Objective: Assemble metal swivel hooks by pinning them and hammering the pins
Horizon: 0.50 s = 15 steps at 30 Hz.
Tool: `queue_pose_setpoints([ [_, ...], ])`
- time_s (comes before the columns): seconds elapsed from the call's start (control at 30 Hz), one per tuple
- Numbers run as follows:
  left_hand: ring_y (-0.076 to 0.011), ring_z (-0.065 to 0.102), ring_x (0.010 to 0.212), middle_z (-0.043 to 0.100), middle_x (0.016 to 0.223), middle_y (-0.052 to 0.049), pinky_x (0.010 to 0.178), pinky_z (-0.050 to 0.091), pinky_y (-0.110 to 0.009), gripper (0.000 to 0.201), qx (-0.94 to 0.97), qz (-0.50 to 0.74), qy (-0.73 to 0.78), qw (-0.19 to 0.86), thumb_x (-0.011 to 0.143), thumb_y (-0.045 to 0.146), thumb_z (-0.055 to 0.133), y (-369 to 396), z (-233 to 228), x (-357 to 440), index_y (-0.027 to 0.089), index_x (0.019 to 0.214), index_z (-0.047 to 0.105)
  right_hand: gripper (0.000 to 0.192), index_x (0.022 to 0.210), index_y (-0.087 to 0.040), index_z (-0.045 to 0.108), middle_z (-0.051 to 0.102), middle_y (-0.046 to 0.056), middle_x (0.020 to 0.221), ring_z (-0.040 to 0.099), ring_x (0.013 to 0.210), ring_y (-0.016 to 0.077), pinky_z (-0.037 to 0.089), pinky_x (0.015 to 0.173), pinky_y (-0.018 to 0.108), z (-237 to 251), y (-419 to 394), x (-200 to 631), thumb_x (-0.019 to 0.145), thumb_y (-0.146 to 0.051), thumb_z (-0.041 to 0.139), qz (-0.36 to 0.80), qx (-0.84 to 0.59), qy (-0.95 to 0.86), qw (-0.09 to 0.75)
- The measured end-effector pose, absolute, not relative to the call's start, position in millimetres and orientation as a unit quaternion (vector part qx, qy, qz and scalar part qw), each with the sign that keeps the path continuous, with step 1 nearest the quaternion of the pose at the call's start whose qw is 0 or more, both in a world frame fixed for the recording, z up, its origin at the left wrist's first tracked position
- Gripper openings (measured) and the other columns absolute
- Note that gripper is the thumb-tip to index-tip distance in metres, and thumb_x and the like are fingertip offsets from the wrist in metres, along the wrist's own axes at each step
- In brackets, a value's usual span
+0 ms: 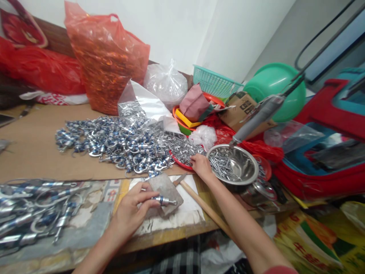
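My left hand (134,209) pinches a small silver and blue metal fitting (163,200) and rests it on a grey stone block (167,190) near the table's front edge. My right hand (201,165) reaches forward into a red tray heaped with small silver parts (182,146), fingers curled on the heap; what they hold is hidden. A wooden-handled hammer (205,207) lies diagonally under my right forearm. Just right of that hand stands a steel bowl (242,167) holding silver pins.
A wide pile of finished blue and silver fittings (114,140) covers the brown cardboard. More lie at front left (34,213). Red plastic bags (108,57), clear bags, a teal basket (213,82), a green basin (273,87) and a grey power tool (259,114) crowd the back and right.
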<state>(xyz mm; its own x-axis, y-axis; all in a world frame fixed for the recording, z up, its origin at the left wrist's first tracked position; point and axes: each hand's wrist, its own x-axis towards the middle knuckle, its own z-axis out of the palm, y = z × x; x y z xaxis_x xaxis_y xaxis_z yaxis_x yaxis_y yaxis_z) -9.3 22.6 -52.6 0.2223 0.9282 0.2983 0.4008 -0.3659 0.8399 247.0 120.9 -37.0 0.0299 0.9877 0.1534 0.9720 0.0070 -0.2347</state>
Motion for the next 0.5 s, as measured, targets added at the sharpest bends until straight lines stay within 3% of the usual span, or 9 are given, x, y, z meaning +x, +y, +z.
queue_pose_setpoints([
  [0.17,-0.0154,0.061,0.068,0.066,0.073,-0.001,0.064,0.048,-0.023,0.019,0.7,0.427,0.455,0.348,0.067,0.023,0.063,22.0,-48.3,-7.2,0.022,0.084,0.072,0.021,0.093,-0.016,0.066,0.067,0.006,0.089,0.062,0.08,0.0147,0.047,0.074,0.025,-28.2,84.8,221.3,0.081,-0.023,0.052,0.059,-0.678,-0.681,0.269],
  [0.27,-0.0136,0.059,0.061,0.065,0.066,0.001,0.06,0.048,-0.023,0.032,0.66,0.446,0.475,0.375,0.063,0.02,0.066,19.1,-44.2,-3.1,0.019,0.094,0.068,0.012,0.076,-0.016,0.068,0.068,0.001,0.067,0.061,0.057,0.0118,0.049,0.054,0.021,-23.2,50.1,186.2,0.073,-0.025,0.061,0.171,-0.618,-0.665,0.383],
  [0.37,-0.0112,0.057,0.055,0.062,0.061,0.004,0.057,0.049,-0.021,0.042,0.622,0.469,0.471,0.413,0.061,0.016,0.066,15.2,-40.1,1.3,0.015,0.103,0.063,0.004,0.065,-0.019,0.07,0.067,0.0,0.062,0.061,0.057,0.013,0.049,0.055,0.022,-20.0,21.4,157.0,0.065,-0.017,0.067,0.273,-0.522,-0.64,0.493],
  [0.5,-0.0105,0.057,0.054,0.061,0.059,0.004,0.055,0.049,-0.02,0.046,0.606,0.488,0.457,0.431,0.06,0.014,0.065,11.4,-35.8,2.7,0.013,0.105,0.061,0.013,0.065,-0.022,0.071,0.069,0.0,0.062,0.062,0.058,0.0127,0.049,0.058,0.021,-19.6,5.9,141.5,0.065,-0.011,0.065,0.309,-0.482,-0.635,0.519],
])
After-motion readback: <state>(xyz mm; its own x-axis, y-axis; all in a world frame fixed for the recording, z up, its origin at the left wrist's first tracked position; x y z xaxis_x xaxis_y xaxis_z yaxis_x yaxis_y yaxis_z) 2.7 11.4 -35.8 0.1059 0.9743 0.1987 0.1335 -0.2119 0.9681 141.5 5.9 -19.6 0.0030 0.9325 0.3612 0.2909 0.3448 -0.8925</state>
